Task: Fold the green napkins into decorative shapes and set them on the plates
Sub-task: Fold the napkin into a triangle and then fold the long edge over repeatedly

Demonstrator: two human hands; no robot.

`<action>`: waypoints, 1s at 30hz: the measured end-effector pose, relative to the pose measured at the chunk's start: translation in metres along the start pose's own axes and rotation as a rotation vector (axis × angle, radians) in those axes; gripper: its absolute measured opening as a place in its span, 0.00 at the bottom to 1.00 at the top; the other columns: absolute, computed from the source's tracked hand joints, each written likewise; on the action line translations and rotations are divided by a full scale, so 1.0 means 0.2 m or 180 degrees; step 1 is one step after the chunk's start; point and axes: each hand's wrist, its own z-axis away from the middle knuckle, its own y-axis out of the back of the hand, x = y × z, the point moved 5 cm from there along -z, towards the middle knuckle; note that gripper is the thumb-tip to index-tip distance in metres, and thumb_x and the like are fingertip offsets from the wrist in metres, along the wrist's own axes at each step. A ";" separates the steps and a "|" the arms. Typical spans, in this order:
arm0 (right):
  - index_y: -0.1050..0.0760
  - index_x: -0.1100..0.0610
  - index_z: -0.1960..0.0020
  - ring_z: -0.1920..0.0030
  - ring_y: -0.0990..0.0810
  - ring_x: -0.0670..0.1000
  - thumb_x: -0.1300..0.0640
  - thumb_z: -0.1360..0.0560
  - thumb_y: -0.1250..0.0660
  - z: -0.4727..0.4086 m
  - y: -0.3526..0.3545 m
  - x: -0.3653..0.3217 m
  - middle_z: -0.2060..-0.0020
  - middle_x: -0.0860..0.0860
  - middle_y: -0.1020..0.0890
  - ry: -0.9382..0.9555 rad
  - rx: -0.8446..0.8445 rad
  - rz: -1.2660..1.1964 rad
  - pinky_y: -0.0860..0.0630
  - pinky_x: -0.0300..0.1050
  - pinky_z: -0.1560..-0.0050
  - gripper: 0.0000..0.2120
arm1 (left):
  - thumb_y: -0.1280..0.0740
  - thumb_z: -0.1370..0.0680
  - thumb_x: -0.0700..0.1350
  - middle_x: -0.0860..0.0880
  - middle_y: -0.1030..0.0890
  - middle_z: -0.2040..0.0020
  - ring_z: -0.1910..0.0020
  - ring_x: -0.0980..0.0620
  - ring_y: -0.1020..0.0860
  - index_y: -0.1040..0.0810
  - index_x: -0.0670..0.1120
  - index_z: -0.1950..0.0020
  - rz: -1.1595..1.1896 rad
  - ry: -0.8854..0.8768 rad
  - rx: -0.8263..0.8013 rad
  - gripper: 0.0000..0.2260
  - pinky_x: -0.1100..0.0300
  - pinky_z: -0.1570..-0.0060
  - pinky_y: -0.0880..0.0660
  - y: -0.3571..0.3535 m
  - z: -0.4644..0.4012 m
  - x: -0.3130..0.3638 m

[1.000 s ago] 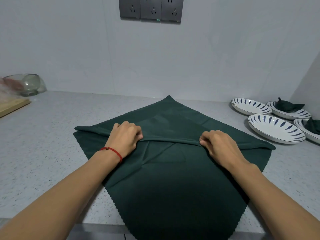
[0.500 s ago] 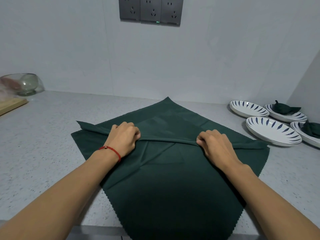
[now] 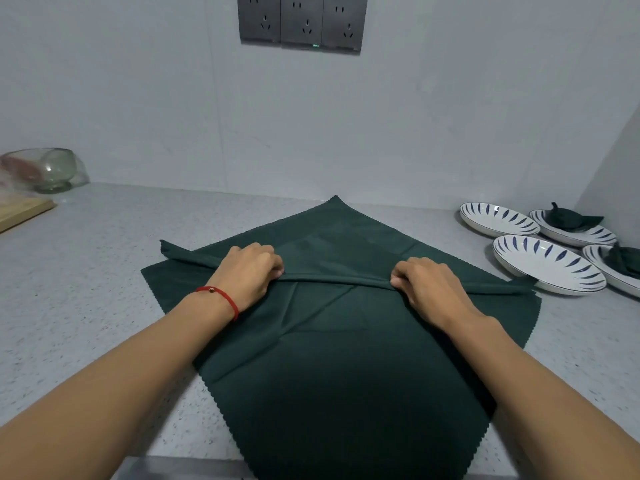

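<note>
Folding is sitting at an early stage: a green napkin (image 3: 332, 341) is lying spread as a diamond on the worktop (image 3: 86, 306), its near corner hanging over the front edge, with both hands pinching a raised pleat across its middle, the left hand (image 3: 251, 271) and right hand (image 3: 427, 284) curled round the ridge. Two of the four plates at the right are already carrying folded napkins (image 3: 568, 218), while the nearer plate (image 3: 549, 268) and far plate (image 3: 498, 218) are waiting bare, so I judge roughly half the work is remaining
</note>
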 end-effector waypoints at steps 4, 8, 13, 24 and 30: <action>0.28 0.50 0.53 0.55 0.24 0.55 0.52 0.19 0.36 -0.06 0.03 0.00 0.58 0.47 0.20 -0.0074 -0.0184 0.0097 0.33 0.49 0.58 0.04 | 0.38 0.19 0.42 0.52 0.21 0.52 0.49 0.47 0.23 0.25 0.50 0.50 -0.0057 0.0231 0.0042 0.05 0.55 0.56 0.38 -0.01 -0.05 0.01; 0.24 0.50 0.51 0.50 0.27 0.53 0.51 0.18 0.38 -0.03 0.02 -0.01 0.53 0.47 0.24 0.0136 -0.0003 0.0194 0.32 0.48 0.56 0.06 | 0.39 0.20 0.41 0.51 0.22 0.55 0.52 0.45 0.24 0.26 0.51 0.51 -0.0053 0.0201 0.0147 0.05 0.55 0.57 0.37 -0.01 -0.02 0.03; 0.24 0.49 0.54 0.53 0.26 0.50 0.50 0.20 0.34 -0.02 -0.03 0.04 0.56 0.45 0.24 0.0166 -0.0139 -0.0406 0.25 0.52 0.49 0.06 | 0.33 0.21 0.45 0.51 0.23 0.48 0.47 0.47 0.25 0.18 0.50 0.48 0.0207 0.0056 0.0071 0.05 0.50 0.49 0.27 0.00 0.01 0.01; 0.24 0.47 0.52 0.54 0.23 0.53 0.50 0.21 0.33 -0.07 0.00 0.05 0.57 0.45 0.22 -0.0088 0.0092 -0.0388 0.25 0.50 0.55 0.02 | 0.35 0.21 0.43 0.52 0.23 0.54 0.50 0.46 0.24 0.25 0.53 0.49 0.0153 0.0337 -0.0021 0.05 0.53 0.54 0.34 -0.01 -0.10 0.00; 0.17 0.48 0.50 0.52 0.25 0.47 0.51 0.21 0.31 -0.03 -0.01 0.07 0.54 0.43 0.23 0.0240 0.0112 -0.0605 0.27 0.46 0.54 0.05 | 0.31 0.22 0.48 0.55 0.25 0.50 0.48 0.51 0.28 0.19 0.53 0.52 0.0321 -0.0031 0.0112 0.02 0.53 0.51 0.32 -0.02 -0.04 -0.03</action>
